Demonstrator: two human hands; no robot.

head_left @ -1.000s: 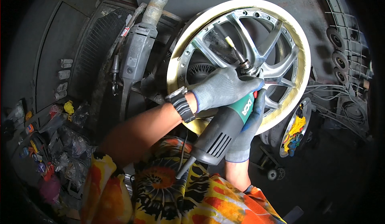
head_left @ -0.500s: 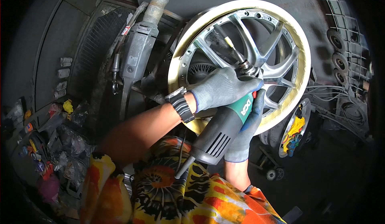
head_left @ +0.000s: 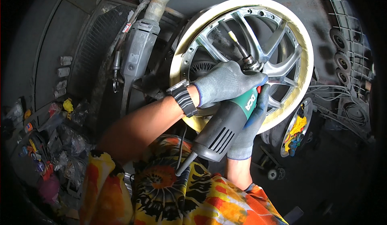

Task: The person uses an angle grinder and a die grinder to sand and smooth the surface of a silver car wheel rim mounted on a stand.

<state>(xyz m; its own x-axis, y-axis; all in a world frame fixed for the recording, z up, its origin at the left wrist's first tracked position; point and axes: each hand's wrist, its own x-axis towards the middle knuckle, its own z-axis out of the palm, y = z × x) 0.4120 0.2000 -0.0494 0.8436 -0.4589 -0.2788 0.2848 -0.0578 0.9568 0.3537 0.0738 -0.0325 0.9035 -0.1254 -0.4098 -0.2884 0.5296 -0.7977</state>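
Both my hands wear grey knit gloves with blue palms. My left hand [head_left: 225, 82] is closed over the front of a green and black straight grinder [head_left: 219, 132]. My right hand [head_left: 252, 124] grips the grinder from its right side and below, its fingers partly hidden. From the grinder's nose a shank with a pale yellow tip [head_left: 232, 36] points up and left between the spokes of a wheel rim [head_left: 308, 60]. The rim is silver-spoked, its outer edge wrapped in cream tape. Whether the tip touches metal I cannot tell.
A large dusty grey power tool [head_left: 139, 49] lies left of the rim. Another rim [head_left: 308, 108], with yellow and blue cloths inside, lies at the right. Discs [head_left: 342, 62] hang along a wire grid. Plastic bags [head_left: 74, 144] clutter the left, and cables [head_left: 330, 92] run at the right.
The grinder and both hands have shifted slightly to the right, with the shank tip moving right and a little down. The rim appears slightly higher in the picture. My grip is unchanged.
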